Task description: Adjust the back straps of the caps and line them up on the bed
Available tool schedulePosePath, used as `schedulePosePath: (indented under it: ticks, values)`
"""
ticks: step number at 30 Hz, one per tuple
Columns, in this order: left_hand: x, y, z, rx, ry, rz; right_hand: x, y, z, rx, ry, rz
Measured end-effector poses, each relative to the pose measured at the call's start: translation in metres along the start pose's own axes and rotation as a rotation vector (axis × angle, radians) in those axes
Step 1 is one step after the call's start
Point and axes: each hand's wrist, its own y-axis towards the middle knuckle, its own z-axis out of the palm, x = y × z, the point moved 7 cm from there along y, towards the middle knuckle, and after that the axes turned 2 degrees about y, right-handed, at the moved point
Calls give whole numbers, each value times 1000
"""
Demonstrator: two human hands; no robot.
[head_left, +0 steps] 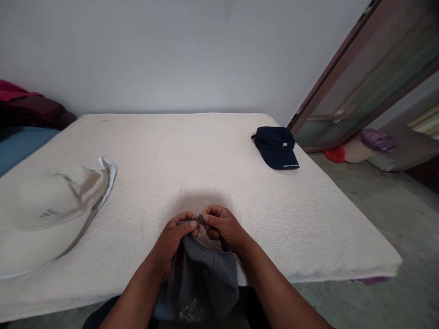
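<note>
A dark grey cap (216,272) with a pale emblem hangs from both my hands at the near edge of the covered table. My left hand (176,235) pinches one end of the cap's back strap near its buckle (199,220). From the other side my right hand (222,226) is closed on the other end of the strap. The fingertips of the two hands almost meet at the buckle. The strap arches over the cap's rear opening. Small details of the buckle are partly hidden by my fingers.
A navy cap (276,146) lies at the right of the white table cover (164,155). Beige hats (51,214) lie at the left. Blue cloth (24,144) and a dark red item (34,112) stand beyond the left edge. Bundles (377,139) rest on the floor at right.
</note>
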Motion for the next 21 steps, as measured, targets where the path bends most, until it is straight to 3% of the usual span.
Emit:
schedulePosePath:
  ticks: [9,15,21]
  values:
    - [0,1,0,-19,4,5,0,0,0,-15,22,-6]
    - [0,0,0,-34,13,6,-2,-3,5,60,14,48]
    - [-1,0,-1,-51,25,2,3,-6,4,94,-34,10]
